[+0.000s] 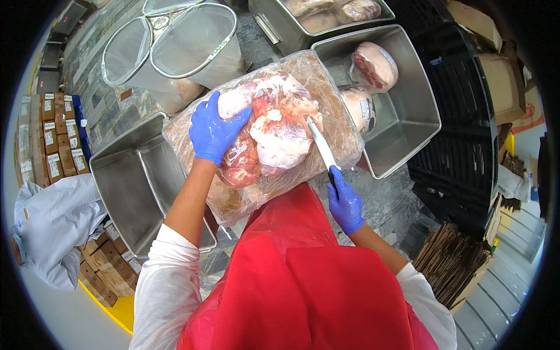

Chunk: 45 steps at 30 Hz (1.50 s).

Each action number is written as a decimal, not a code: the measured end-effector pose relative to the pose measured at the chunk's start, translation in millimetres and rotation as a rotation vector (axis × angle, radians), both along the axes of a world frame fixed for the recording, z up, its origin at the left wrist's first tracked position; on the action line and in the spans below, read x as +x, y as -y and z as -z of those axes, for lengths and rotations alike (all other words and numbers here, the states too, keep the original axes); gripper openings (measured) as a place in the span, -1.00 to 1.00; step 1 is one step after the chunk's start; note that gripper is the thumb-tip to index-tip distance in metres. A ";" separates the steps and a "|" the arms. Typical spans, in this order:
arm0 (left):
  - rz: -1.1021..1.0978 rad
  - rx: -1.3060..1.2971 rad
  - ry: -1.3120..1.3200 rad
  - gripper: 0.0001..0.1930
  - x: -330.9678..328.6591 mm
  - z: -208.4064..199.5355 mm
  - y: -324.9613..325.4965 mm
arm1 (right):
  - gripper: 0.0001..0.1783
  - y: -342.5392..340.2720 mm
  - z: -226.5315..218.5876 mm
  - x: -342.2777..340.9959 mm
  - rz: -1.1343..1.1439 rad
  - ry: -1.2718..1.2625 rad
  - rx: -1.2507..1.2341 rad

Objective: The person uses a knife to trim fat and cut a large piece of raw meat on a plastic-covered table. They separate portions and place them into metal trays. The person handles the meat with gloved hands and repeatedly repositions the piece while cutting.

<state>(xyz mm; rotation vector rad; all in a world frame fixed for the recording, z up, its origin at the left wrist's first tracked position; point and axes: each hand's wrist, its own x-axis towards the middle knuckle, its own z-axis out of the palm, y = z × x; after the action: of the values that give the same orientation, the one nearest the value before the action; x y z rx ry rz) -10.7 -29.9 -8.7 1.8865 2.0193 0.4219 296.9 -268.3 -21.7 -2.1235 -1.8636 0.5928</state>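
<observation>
A large raw cut of meat (283, 140), red with white fat, lies on a board wrapped in clear plastic (329, 93). My left hand (217, 129), in a blue glove, rests on the meat's left side with its fingers spread. Gloved in blue as well, my right hand (345, 204) is closed round the dark handle of a knife (322, 146). The blade points up and to the left, and its tip touches the right edge of the meat. Whether the tip has gone into the flesh I cannot tell.
An metal tub (125, 175) stands left of the board. Another metal tub (417, 93) at right holds wrapped meat pieces (375, 66); a third (280, 35) lies beyond. Hoops with clear bags (195, 41) stand at far left. Cartons (58, 137) and a person's white sleeve (58, 216) are at left.
</observation>
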 end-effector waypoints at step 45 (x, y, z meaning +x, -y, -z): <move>0.059 -0.571 1.176 -0.75 110.3 -45.3 -68.4 | -0.31 -0.8 84.9 74.1 0.159 -0.266 0.104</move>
<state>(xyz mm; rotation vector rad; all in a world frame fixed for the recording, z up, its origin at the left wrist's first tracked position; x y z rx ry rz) 99.6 38.5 36.6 0.9330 1.0918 0.6394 371.0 -267.5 -106.6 -1.9926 -1.5349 0.6874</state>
